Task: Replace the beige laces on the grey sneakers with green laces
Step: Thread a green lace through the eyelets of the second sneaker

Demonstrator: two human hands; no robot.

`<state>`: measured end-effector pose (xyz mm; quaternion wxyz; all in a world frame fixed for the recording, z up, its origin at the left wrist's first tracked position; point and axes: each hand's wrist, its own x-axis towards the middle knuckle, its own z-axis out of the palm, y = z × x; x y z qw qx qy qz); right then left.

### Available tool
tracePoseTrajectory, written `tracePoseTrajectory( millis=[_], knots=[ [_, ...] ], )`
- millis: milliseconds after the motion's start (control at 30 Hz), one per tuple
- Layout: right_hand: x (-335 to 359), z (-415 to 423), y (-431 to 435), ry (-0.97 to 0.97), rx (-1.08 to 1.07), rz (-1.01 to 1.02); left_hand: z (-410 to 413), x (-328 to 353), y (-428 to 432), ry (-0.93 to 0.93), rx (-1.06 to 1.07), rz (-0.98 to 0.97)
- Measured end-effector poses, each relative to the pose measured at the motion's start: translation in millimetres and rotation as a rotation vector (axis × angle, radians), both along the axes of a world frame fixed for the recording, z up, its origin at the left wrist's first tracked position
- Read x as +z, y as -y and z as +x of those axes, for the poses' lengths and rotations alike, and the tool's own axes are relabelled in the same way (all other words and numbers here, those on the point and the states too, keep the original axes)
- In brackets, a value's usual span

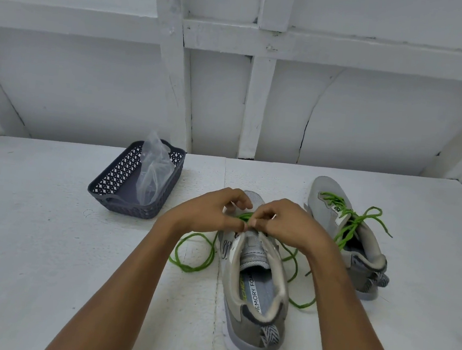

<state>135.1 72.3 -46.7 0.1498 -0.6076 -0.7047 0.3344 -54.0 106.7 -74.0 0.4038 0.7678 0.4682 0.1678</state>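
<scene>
pinching the green lace point(244, 217) between them, left grip point(215, 212) and right grip point(287, 225) clamp it fingertip to fingertip over the upper eyelets of the near sneaker point(257, 304); the shoe runs lengthwise toward the person, loose ends trailing onto the tabletop point(48, 242) either side.

**Two grey sneakers, both carrying green laces**

I see the near sneaker point(254, 304) standing upright on the counter point(49, 228), heel toward me and toe away. Its mouth is open and the insole print shows. Its green lace point(187, 268) enters at the upper eyelets, and both long ends trail loose on the counter in loops to the left and right of the shoe. The far sneaker point(358, 243) stands apart to the right, angled, with its second green lace point(350, 231) threaded through and knotted with a loop.
</scene>
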Motion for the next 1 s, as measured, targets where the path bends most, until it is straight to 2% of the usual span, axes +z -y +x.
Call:
tracePoseTrajectory(
  millis=[200,333,400,433,533,567,600,633,700,767,800,833,900,933,1000],
  knots=[
    [1.5,-8.2,-4.0,0.042,0.065,-0.070,0.8,-0.6,-1.4,0.018,0.012,-0.032],
    [-5.1,-10.9,-8.5,0.054,0.045,-0.018,-0.2,-0.3,0.4,0.029,0.041,-0.053],
    [-7.0,-5.9,-8.1,-0.197,-0.071,-0.018,-1.5,0.0,1.4,0.041,0.067,-0.068],
    [-6.4,-0.4,-8.9,-0.428,-0.159,-0.040,-2.7,-0.1,1.5,0.049,0.081,-0.077],
    [2.2,20.6,-13.4,-1.354,-0.324,-0.248,-7.4,-1.4,2.5,0.067,0.109,-0.102],
    [4.3,27.3,-13.4,-1.483,-0.354,-0.286,-8.1,-1.7,2.7,0.068,0.109,-0.105],
    [4.9,33.0,-13.7,-1.459,-0.376,-0.301,-8.5,-1.4,2.7,0.067,0.109,-0.108],
    [6.0,37.1,-13.0,-1.301,-0.386,-0.272,-8.2,-1.0,2.7,0.063,0.106,-0.109],
    [3.9,41.0,-11.6,-0.729,-0.310,-0.153,-6.2,0.1,1.8,0.052,0.097,-0.108],
    [5.0,40.0,-5.8,-0.158,-0.090,-0.125,-4.5,0.7,0.6,0.041,0.090,-0.110],
    [6.6,37.6,-2.5,0.003,0.015,-0.145,-3.8,1.2,0.1,0.032,0.085,-0.111],
    [7.8,36.3,-0.3,0.052,0.074,-0.159,-2.9,1.7,0.0,0.020,0.080,-0.112],
    [12.2,33.4,1.6,-0.087,0.100,-0.132,-2.6,2.4,0.2,0.018,0.081,-0.122],
    [13.9,32.7,1.0,-0.265,0.067,-0.094,-2.6,2.7,0.5,0.023,0.085,-0.124],
    [18.7,35.9,-3.1,-0.861,-0.090,-0.098,-3.6,3.3,1.6,0.021,0.091,-0.118]
  ],
)
